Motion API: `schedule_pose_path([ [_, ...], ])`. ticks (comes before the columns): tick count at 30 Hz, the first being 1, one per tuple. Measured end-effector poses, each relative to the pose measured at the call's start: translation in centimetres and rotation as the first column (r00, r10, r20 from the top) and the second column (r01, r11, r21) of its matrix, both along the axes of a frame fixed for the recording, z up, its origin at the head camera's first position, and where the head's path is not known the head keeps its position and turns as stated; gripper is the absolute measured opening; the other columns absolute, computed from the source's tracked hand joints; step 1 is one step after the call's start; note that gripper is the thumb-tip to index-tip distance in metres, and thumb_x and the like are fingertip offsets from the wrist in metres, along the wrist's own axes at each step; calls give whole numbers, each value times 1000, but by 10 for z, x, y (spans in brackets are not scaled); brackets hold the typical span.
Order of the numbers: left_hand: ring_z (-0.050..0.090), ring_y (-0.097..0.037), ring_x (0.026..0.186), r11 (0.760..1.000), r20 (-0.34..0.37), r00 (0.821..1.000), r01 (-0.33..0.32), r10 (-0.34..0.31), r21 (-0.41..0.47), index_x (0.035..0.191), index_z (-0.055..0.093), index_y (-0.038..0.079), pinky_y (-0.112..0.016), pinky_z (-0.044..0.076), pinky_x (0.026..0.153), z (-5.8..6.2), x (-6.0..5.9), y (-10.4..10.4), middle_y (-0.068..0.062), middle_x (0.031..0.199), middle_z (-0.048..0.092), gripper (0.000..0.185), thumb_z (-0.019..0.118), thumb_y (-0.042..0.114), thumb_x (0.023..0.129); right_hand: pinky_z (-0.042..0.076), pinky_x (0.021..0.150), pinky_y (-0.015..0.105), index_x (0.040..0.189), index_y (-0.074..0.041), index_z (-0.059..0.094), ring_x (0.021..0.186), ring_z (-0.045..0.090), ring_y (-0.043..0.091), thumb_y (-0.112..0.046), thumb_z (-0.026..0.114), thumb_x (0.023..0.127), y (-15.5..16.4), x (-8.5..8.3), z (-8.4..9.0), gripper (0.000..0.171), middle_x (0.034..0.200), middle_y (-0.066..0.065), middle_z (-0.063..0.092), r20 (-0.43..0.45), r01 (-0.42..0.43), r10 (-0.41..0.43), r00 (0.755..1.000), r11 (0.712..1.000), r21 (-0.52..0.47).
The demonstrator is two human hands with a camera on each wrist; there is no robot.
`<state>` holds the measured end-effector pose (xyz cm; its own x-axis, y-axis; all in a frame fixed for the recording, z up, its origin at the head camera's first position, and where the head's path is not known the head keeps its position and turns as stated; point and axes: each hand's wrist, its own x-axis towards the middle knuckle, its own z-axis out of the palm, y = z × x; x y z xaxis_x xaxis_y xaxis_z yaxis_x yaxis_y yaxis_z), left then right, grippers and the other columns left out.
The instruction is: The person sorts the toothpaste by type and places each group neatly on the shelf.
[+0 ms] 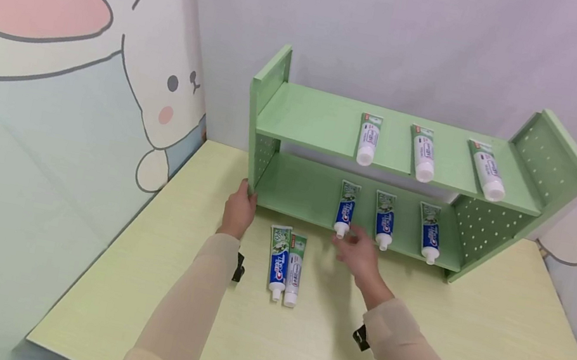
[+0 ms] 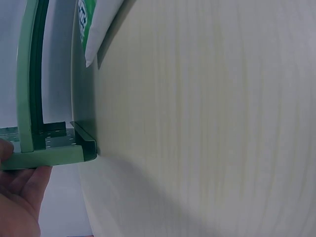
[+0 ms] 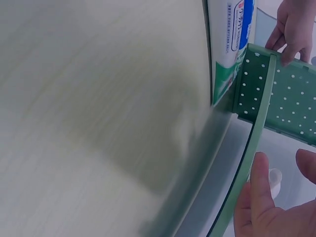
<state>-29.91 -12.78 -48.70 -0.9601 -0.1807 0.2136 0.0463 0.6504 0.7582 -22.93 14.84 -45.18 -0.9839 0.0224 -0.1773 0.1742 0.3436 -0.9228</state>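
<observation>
My left hand grips the left side panel of a green two-tier shelf near its lower front corner. In the left wrist view, the thumb and the fingers lie on opposite faces of that panel. My right hand is at the lower tier's front edge, beside the white cap of the leftmost blue-and-green toothpaste tube. Seen from the right wrist, its index finger is extended and the thumb stands apart, with a cap partly hidden behind. Whether the fingers touch that cap, I cannot tell.
Two more blue-and-green tubes lie on the lower tier. Three white-and-green tubes lie on the upper tier, caps forward. On the table, a blue-and-green tube and a white-and-green tube lie side by side between my arms.
</observation>
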Motion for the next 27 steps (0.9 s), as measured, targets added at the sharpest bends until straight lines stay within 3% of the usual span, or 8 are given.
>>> schedule_pose_path([
  [9,63,-30,80,1000,6,1000,-3,3,4,131,45,6,-42,51,64,-1,-1,0,-23,109,64,29,48,14,103,49,90,48,150,4,26,99,62,44,-19,63,96,1,9,-7,69,131,29,42,70,-21,20,997,1000,7],
  [16,62,-29,76,1000,-3,1000,3,-3,10,131,45,6,-41,51,62,-2,-1,-1,-21,104,65,29,49,14,103,51,87,47,148,6,28,94,64,43,-16,64,95,-2,13,-9,68,128,31,45,74,-31,30,997,999,16],
  [27,64,-33,84,1000,27,1000,11,-12,7,134,43,7,-43,52,66,1,-1,0,-24,113,63,32,48,14,103,56,76,37,146,10,30,91,64,38,-12,66,94,-9,17,-17,67,122,29,49,79,-72,71,994,997,7],
])
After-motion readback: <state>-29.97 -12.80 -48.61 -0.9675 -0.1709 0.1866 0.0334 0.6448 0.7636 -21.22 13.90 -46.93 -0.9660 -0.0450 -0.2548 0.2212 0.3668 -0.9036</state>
